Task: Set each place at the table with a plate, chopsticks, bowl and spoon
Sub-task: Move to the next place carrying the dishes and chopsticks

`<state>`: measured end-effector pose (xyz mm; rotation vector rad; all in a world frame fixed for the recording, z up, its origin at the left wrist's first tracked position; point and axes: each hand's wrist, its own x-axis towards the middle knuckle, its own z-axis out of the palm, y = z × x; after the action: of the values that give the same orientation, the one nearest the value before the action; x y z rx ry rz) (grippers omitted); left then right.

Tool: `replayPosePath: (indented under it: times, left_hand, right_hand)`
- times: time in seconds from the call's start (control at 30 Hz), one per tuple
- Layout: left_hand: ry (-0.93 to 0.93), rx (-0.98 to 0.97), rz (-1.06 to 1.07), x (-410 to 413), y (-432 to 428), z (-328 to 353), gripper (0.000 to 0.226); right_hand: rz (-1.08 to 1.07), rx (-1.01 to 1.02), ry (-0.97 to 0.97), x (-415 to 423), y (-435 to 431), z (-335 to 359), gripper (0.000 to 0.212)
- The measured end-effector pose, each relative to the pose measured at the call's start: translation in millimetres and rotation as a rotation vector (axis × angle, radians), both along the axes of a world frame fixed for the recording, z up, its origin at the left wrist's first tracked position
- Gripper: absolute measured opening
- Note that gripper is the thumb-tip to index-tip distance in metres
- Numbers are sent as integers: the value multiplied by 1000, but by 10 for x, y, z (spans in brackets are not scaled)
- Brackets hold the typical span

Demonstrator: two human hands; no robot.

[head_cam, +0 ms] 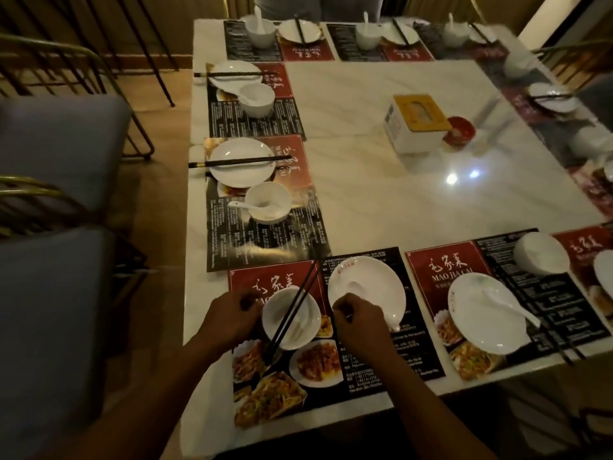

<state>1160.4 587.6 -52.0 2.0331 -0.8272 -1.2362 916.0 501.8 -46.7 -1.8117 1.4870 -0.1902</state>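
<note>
At the near place, a white bowl (292,318) stands on a red and black placemat (275,386). A pair of dark chopsticks (293,307) lies slanted across the bowl. My left hand (229,318) grips the bowl's left rim with curled fingers. To the bowl's right lies a white plate (371,280) with a white spoon (355,287) on it. My right hand (360,322) rests on the plate's near edge, fingers curled round the spoon's handle, which is mostly hidden. The neighbouring place on the right has a plate (481,327), a spoon (512,308), a bowl (540,255) and chopsticks (564,348).
Set places with plates, bowls and chopsticks line the left side (242,162), the far edge (300,31) and the right side (552,96) of the marble table (381,200). A tissue box (414,122) and a small red dish (461,127) stand mid-table. Grey chairs (56,141) stand at the left.
</note>
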Motion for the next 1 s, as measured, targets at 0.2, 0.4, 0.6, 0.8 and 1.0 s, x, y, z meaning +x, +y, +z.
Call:
replayPosePath:
  times: [0.2, 0.4, 0.6, 0.8, 1.0]
  left_hand:
    - [-1, -26, -15, -30, 8, -19, 32]
    - [-144, -48, -78, -51, 17, -21, 39]
    - [-341, -123, -187, -54, -22, -66, 23]
    - [-542, -210, -348, -260, -130, -102, 28]
    - [-669, -93, -466, -363, -236, -171, 33]
  right_hand:
    - [-83, -4, -84, 269, 446, 59, 8]
    - [-197, 71, -109, 675, 535, 2, 19]
    - [-410, 249, -230, 756, 547, -76, 23]
    - [-431, 345, -325, 744, 514, -14, 16]
    - [-401, 240, -245, 564, 461, -13, 14]
